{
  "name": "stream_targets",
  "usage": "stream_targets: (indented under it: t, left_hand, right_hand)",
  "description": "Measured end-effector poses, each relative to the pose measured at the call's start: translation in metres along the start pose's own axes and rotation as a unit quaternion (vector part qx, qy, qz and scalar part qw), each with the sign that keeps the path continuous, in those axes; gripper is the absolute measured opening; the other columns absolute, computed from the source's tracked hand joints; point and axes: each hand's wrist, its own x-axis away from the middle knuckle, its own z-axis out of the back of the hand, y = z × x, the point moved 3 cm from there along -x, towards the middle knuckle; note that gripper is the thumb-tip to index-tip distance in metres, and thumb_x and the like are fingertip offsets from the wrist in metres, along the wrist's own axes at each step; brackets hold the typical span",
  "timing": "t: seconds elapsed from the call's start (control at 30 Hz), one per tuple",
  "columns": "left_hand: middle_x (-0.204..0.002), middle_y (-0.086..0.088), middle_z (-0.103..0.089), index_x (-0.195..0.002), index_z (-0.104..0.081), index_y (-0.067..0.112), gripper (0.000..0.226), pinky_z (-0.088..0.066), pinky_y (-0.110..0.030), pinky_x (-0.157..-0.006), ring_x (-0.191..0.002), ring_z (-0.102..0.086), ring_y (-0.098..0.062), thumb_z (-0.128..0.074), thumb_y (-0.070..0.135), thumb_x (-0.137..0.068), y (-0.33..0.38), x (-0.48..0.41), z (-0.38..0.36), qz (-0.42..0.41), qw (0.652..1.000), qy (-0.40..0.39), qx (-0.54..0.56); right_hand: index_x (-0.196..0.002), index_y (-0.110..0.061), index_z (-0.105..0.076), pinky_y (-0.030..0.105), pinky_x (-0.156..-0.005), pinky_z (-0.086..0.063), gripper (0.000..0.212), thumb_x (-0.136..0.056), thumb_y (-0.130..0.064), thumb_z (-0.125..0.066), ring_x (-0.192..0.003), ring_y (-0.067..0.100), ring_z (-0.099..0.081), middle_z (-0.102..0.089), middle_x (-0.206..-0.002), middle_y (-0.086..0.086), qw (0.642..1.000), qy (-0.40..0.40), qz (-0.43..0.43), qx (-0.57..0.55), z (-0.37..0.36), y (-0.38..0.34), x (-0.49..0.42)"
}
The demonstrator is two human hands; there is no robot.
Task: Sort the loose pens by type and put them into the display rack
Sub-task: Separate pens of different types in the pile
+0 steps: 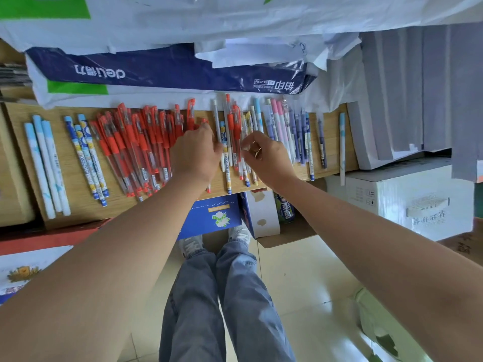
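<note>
Pens [130,152] on shelf [332,142], boxes [209,218] beneath

Upside-down "deli" logo w/ Chinese chars on blue paper-ream wrapper [162,71] at far side, small white "No." code label toward its right end, print on blue-yellow pens [86,158] too blurred to read.

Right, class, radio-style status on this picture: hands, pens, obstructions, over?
Both busy: left grip round a red pen, right grip pinching into the mixed pens. Red pile grouped left. Paper pack overhangs the shelf at the back; pens reachable.
</note>
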Motion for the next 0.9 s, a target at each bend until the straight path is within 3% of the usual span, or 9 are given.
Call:
stream_targets:
  t: [0.17,0.33,0.5,0.63,0.73,0.8,0.9]
  left_hand:
    - [-0.071,-0.005,-0.066,-0.083,-0.062,0.007,0.025,-0.054,-0.036,-0.056,-0.066,-0.066,-0.028,-0.063,0.032,-0.087,0.008,-0.007,-0.003,0.036,0.999,-0.028,-0.009]
    - [-0.061,-0.003,-0.053,-0.067,-0.052,0.011,0.033,-0.038,-0.029,-0.052,-0.063,-0.061,-0.029,-0.065,0.035,-0.085,0.011,-0.009,0.002,0.053,0.997,-0.056,-0.021]
    - [-0.046,0.000,-0.038,-0.052,-0.042,0.010,0.046,-0.026,-0.023,-0.045,-0.042,-0.039,-0.018,-0.063,0.038,-0.082,0.004,-0.006,-0.001,0.073,0.994,-0.064,0.050]
    - [-0.052,-0.004,-0.046,-0.063,-0.049,0.004,0.037,-0.026,-0.026,-0.047,-0.047,-0.041,-0.019,-0.055,0.032,-0.086,-0.008,0.007,0.009,0.061,0.989,-0.041,0.127]
    - [-0.056,-0.008,-0.053,-0.069,-0.053,0.001,0.031,-0.030,-0.028,-0.049,-0.048,-0.042,-0.018,-0.055,0.027,-0.086,-0.020,0.020,0.016,0.049,0.982,-0.034,0.178]
    - [-0.059,-0.012,-0.056,-0.072,-0.054,0.001,0.028,-0.032,-0.030,-0.049,-0.049,-0.042,-0.019,-0.056,0.025,-0.085,-0.031,0.029,0.020,0.045,0.977,-0.025,0.205]
    - [-0.055,-0.006,-0.051,-0.070,-0.050,0.005,0.026,-0.032,-0.031,-0.050,-0.047,-0.039,-0.018,-0.057,0.025,-0.085,-0.049,0.041,0.027,0.046,0.974,-0.006,0.223]
  right_hand:
    - [-0.094,-0.011,-0.064,0.035,-0.061,-0.055,0.008,-0.087,-0.012,-0.061,-0.062,0.013,-0.059,-0.062,-0.072,-0.007,1.000,0.007,0.022,-0.002,0.001,-0.002,-0.002]
    - [-0.092,-0.014,-0.064,0.040,-0.057,-0.056,0.006,-0.088,-0.015,-0.061,-0.063,0.016,-0.063,-0.065,-0.072,-0.007,1.000,0.014,0.020,0.001,-0.003,0.000,-0.001]
    - [-0.089,-0.013,-0.064,0.037,-0.057,-0.055,0.006,-0.088,-0.019,-0.062,-0.060,0.013,-0.058,-0.062,-0.069,-0.008,1.000,0.014,0.014,0.014,-0.001,-0.005,0.002]
    - [-0.081,-0.014,-0.067,0.028,-0.057,-0.049,0.017,-0.087,-0.030,-0.066,-0.063,0.019,-0.062,-0.065,-0.066,-0.001,0.997,0.000,-0.016,0.074,-0.006,-0.015,0.006]
    - [-0.092,-0.014,-0.067,0.029,-0.062,-0.049,0.028,-0.089,-0.042,-0.062,-0.077,0.022,-0.062,-0.064,-0.082,0.004,0.970,-0.074,-0.067,0.221,-0.018,-0.026,0.008]
    - [-0.100,-0.010,-0.061,0.032,-0.065,-0.050,0.034,-0.092,-0.043,-0.058,-0.083,0.024,-0.061,-0.056,-0.085,0.005,0.945,-0.105,-0.082,0.299,-0.025,-0.033,0.010]
    - [-0.095,-0.008,-0.061,0.034,-0.067,-0.054,0.030,-0.091,-0.038,-0.060,-0.083,0.025,-0.062,-0.055,-0.082,0.006,0.942,-0.103,-0.099,0.303,-0.028,-0.038,0.011]
